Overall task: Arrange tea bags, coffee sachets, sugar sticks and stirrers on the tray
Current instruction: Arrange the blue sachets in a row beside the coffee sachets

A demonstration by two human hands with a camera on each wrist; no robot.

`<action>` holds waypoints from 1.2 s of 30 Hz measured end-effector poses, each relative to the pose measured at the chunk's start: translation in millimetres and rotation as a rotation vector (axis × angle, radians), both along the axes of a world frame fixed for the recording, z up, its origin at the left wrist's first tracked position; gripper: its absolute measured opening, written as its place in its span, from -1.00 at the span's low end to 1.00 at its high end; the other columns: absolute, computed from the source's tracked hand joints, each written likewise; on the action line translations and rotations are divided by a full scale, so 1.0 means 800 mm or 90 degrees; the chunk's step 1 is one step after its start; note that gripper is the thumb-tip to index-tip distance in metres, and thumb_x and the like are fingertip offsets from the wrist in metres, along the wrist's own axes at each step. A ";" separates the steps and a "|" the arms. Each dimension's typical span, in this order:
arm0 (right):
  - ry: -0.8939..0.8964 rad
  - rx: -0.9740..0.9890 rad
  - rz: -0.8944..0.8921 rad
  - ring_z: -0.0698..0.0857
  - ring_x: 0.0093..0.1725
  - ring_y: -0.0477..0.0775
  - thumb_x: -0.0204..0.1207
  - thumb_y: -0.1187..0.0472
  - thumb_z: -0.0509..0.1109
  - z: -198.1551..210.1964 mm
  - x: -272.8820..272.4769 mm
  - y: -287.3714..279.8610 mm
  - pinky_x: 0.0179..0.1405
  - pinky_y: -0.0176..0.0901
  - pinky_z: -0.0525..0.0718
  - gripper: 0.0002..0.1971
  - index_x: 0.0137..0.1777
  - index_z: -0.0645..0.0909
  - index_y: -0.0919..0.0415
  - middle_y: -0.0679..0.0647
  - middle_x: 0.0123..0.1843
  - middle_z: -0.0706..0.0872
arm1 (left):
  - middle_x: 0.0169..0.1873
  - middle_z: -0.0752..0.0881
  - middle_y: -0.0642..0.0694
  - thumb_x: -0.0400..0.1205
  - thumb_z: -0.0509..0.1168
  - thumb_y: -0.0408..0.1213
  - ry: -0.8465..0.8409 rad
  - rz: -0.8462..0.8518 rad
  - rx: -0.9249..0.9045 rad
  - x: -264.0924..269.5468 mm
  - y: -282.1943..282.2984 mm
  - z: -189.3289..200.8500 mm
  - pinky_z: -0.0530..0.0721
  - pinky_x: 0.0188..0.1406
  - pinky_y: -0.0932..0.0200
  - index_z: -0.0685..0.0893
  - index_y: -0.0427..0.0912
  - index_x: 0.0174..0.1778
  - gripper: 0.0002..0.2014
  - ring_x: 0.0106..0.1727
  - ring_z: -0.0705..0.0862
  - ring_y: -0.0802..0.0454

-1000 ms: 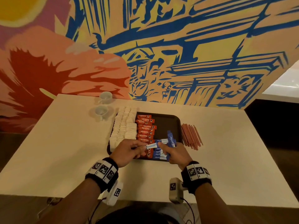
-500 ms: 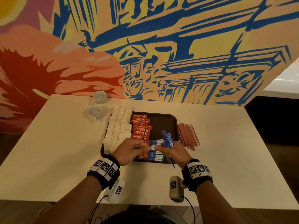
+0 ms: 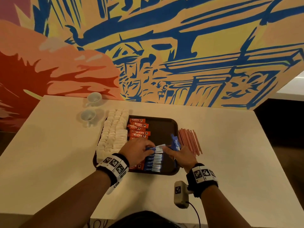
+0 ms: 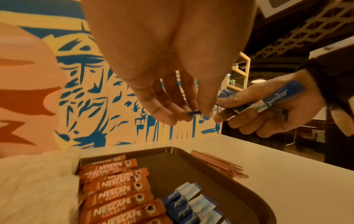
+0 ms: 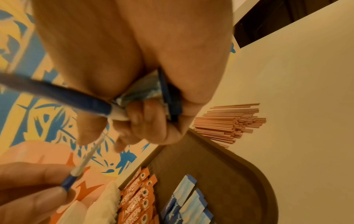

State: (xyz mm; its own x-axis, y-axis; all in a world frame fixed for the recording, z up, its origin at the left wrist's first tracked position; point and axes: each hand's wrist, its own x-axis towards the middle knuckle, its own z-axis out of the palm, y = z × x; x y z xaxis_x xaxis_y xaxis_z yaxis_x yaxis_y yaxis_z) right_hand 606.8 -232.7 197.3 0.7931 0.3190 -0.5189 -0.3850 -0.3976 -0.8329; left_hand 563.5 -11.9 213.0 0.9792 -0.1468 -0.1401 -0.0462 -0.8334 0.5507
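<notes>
A dark brown tray [image 3: 166, 127] holds columns of white tea bags [image 3: 113, 130], orange coffee sachets [image 3: 139, 127] and a short row of blue sugar sticks [image 3: 154, 162] near its front. My left hand [image 3: 150, 148] pinches one end of a single blue-and-white sugar stick [image 3: 157, 148] just above that row. The pinch shows in the left wrist view [image 4: 193, 112]. My right hand [image 3: 167, 149] touches the stick's other end and grips a bundle of sugar sticks [image 3: 175, 142] [image 5: 149, 91]. Pink stirrers [image 3: 189, 142] lie on the table right of the tray.
Two small white cups [image 3: 94, 98] [image 3: 88, 116] stand at the back left of the pale table [image 3: 230, 153], beside the tea bags. A painted wall rises right behind the table. The tray's right half [image 4: 239, 189] is bare.
Both hands still hold the single sugar stick between them. They have shifted a little farther from the tray's front edge, and the bundle in my right hand now tilts away to the right.
</notes>
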 end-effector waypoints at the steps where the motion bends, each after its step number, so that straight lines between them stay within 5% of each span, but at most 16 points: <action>1: 0.006 -0.013 -0.007 0.84 -0.09 -0.01 0.61 0.08 0.50 -0.005 0.007 -0.004 -0.16 -0.15 0.80 -0.85 0.09 0.70 0.10 0.03 -0.04 0.84 | 0.18 0.72 0.14 0.69 0.35 0.00 0.009 0.021 0.003 0.009 0.000 -0.008 0.59 0.22 0.16 0.70 0.11 0.27 -0.75 0.16 0.61 0.19; 5: 0.040 -0.103 -0.006 0.74 -0.18 -0.03 0.60 0.26 0.51 -0.031 0.029 -0.014 -0.39 -0.32 0.64 -0.82 0.17 0.67 0.21 0.01 -0.12 0.75 | 0.12 0.74 0.11 0.69 0.34 -0.01 0.080 0.092 0.025 0.042 0.002 -0.044 0.53 0.07 0.21 0.70 0.08 0.23 -0.77 0.10 0.63 0.15; 9: 0.044 -0.186 0.065 0.70 -0.17 0.00 0.64 0.21 0.46 -0.064 0.047 -0.011 -0.05 -0.04 0.72 -0.86 0.16 0.64 0.14 0.05 -0.13 0.72 | 0.10 0.71 0.11 0.68 0.34 -0.02 0.125 0.110 0.071 0.070 -0.006 -0.078 0.64 0.14 0.10 0.69 0.09 0.18 -0.80 0.13 0.66 0.08; 13: 0.066 -0.205 0.130 0.64 -0.23 -0.09 0.67 0.22 0.42 -0.082 0.061 -0.003 -0.18 -0.21 0.60 -0.91 -0.02 0.57 0.05 -0.01 -0.19 0.67 | 0.22 0.61 0.06 0.67 0.36 -0.07 0.130 0.081 0.114 0.088 -0.016 -0.109 0.62 0.19 0.06 0.72 0.04 0.21 -0.78 0.24 0.60 0.03; 16: 0.091 -0.203 0.161 0.70 -0.09 0.03 0.66 0.22 0.43 -0.094 0.071 0.002 0.04 -0.03 0.69 -0.87 0.16 0.60 0.12 0.00 -0.10 0.70 | 0.26 0.58 0.03 0.68 0.34 -0.08 0.147 0.070 0.130 0.099 -0.021 -0.125 0.63 0.18 0.04 0.72 0.03 0.25 -0.76 0.26 0.59 -0.02; 20: 0.077 -0.216 0.187 0.65 -0.18 -0.01 0.64 0.27 0.45 -0.109 0.080 0.007 -0.16 -0.22 0.59 -0.82 0.19 0.61 0.13 -0.01 -0.15 0.68 | 0.28 0.59 -0.01 0.67 0.34 -0.06 0.171 0.056 0.124 0.107 -0.020 -0.140 0.64 0.26 -0.04 0.70 0.03 0.29 -0.72 0.29 0.58 -0.04; 25: 0.093 -0.235 0.198 0.70 -0.03 0.15 0.60 0.27 0.47 -0.121 0.085 0.015 -0.03 -0.08 0.61 -0.84 0.13 0.62 0.13 0.14 0.01 0.73 | 0.24 0.63 -0.01 0.69 0.32 -0.08 0.164 0.041 0.135 0.109 -0.018 -0.151 0.62 0.25 0.04 0.72 0.06 0.24 -0.77 0.25 0.60 -0.01; 30: 0.113 -0.243 0.191 0.76 0.20 0.24 0.59 0.28 0.49 -0.126 0.082 0.017 0.28 0.11 0.72 -0.65 0.37 0.64 0.24 0.17 0.15 0.77 | 0.26 0.64 -0.01 0.71 0.30 -0.15 0.173 0.029 0.139 0.111 -0.018 -0.154 0.62 0.27 0.02 0.72 0.08 0.24 -0.79 0.28 0.60 -0.03; 33: 0.109 -0.237 0.192 0.73 0.11 0.17 0.62 0.28 0.47 -0.120 0.081 0.015 0.12 -0.06 0.68 -0.67 0.36 0.63 0.26 0.11 0.07 0.71 | 0.26 0.64 -0.01 0.71 0.31 -0.19 0.174 0.021 0.126 0.111 -0.015 -0.151 0.61 0.31 0.02 0.71 0.07 0.26 -0.77 0.29 0.59 -0.02; 36: 0.088 -0.195 0.161 0.67 -0.20 -0.06 0.67 0.22 0.44 -0.104 0.083 0.009 -0.23 -0.30 0.57 -0.90 0.12 0.62 0.08 -0.03 -0.14 0.69 | 0.30 0.62 -0.01 0.71 0.31 -0.23 0.175 0.028 0.099 0.108 -0.013 -0.139 0.58 0.34 0.05 0.70 0.05 0.31 -0.74 0.32 0.57 -0.01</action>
State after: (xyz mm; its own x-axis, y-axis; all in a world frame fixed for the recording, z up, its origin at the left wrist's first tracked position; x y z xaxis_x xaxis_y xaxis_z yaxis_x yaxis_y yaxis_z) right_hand 673.6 -225.6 114.1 0.6258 0.3093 -0.7161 -0.3431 -0.7153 -0.6088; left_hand 650.2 -21.9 102.2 0.9067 -0.0619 -0.4173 0.1241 -0.9063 0.4041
